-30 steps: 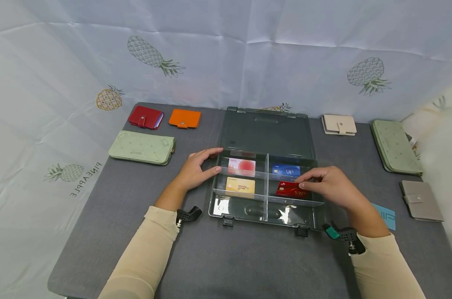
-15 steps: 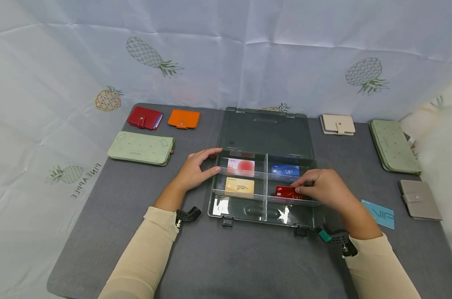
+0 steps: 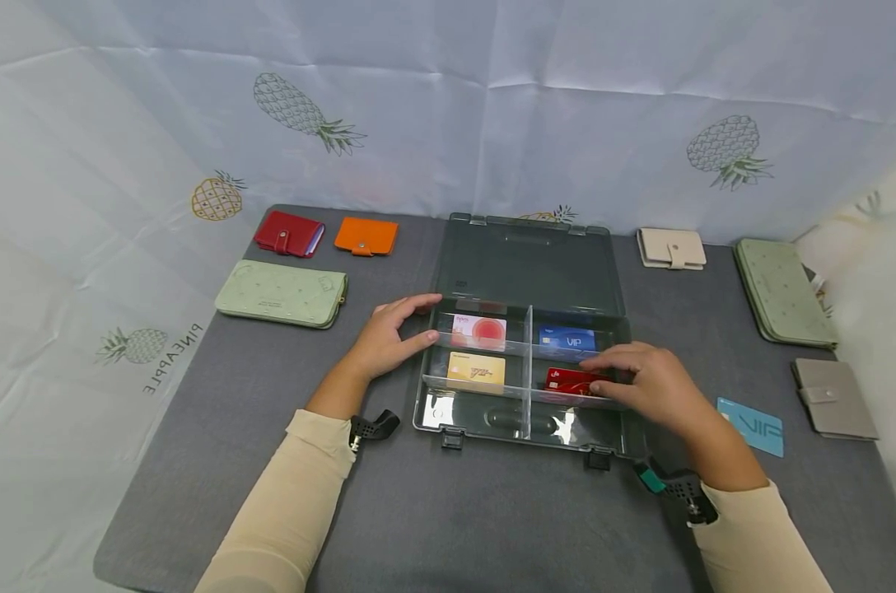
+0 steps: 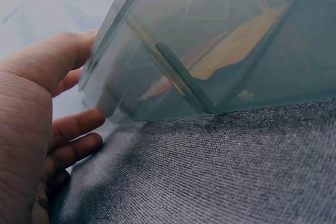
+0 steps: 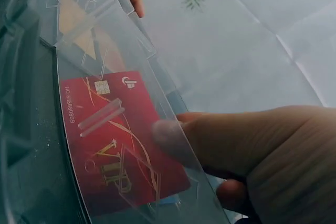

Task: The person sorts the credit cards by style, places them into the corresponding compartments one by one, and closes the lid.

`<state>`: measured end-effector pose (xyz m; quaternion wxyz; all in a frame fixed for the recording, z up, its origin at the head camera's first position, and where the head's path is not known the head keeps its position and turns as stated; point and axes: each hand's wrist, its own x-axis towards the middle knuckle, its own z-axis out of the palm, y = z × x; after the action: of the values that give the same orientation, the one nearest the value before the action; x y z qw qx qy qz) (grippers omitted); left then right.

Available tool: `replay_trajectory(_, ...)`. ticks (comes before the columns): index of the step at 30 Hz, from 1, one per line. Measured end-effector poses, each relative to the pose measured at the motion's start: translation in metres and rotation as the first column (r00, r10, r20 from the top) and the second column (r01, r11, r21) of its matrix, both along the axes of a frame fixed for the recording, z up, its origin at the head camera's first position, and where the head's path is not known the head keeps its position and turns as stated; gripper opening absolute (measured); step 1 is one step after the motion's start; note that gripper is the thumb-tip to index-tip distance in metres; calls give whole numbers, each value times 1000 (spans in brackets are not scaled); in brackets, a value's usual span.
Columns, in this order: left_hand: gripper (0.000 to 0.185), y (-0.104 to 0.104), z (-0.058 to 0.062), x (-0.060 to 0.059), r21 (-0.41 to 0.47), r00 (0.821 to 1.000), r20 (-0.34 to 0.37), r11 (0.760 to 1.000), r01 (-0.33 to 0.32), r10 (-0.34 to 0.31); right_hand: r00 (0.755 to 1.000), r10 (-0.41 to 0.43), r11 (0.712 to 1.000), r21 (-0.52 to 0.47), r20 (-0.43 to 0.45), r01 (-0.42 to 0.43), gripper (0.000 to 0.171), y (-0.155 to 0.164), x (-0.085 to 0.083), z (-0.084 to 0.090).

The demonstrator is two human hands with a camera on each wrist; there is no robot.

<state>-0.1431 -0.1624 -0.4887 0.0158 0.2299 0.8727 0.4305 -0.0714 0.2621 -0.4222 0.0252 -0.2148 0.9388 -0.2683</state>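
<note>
A dark translucent divided box [image 3: 581, 432] stands with its lid folded back. My left hand [image 3: 389, 333] rests against its left side, thumb and forefinger spread along the rim. My right hand [image 3: 651, 379] reaches into the near right compartment at a red VIP card [image 3: 567, 380]. In the right wrist view the thumb lies by the face of the red card [image 5: 113, 145], seen through a clear divider; any fingers behind the card are hidden. Other compartments hold a blue VIP card [image 3: 567, 338], a yellow card [image 3: 476, 369] and a pink-and-white card [image 3: 478, 329].
At the left lie a red card holder [image 3: 288, 232], an orange one [image 3: 366, 236] and a green wallet [image 3: 281, 292]. Rightward are a cream card holder [image 3: 672, 249], a second green wallet [image 3: 783, 288], a grey-beige holder [image 3: 837, 397] and a light blue card [image 3: 752, 427].
The red card has gone lower and sits behind the front divider. The right thumb and forefinger have spread further apart at its right end. The left hand has stayed in place.
</note>
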Motion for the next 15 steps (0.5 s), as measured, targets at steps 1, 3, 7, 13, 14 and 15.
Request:
replay_trajectory(1,65,0,0,0,-2,1000,0,1000,0,0,1000,-8,1000,-11,-9,8,29,1,1,-1)
replay_trajectory(3,65,0,0,0,-4,1000,2,1000,-1,1,1000,-20,999,-42,-21,19,31,3,3,-2)
replay_trajectory(7,66,0,-1,0,-2,1000,0,1000,0,0,998,-56,992,-113,-27,52,32,7,10,-4)
replay_trajectory(13,67,0,0,0,-4,1000,-1,1000,4,-4,985,-171,957,-244,-37,157,30,18,26,-9)
replay_trajectory(14,67,0,0,0,-4,1000,-2,1000,4,-4,980,-192,948,-266,-43,174,31,20,29,-11)
replay_trajectory(15,67,0,0,0,-4,1000,-3,1000,4,-4,976,-213,939,-287,-46,191,32,22,31,-12)
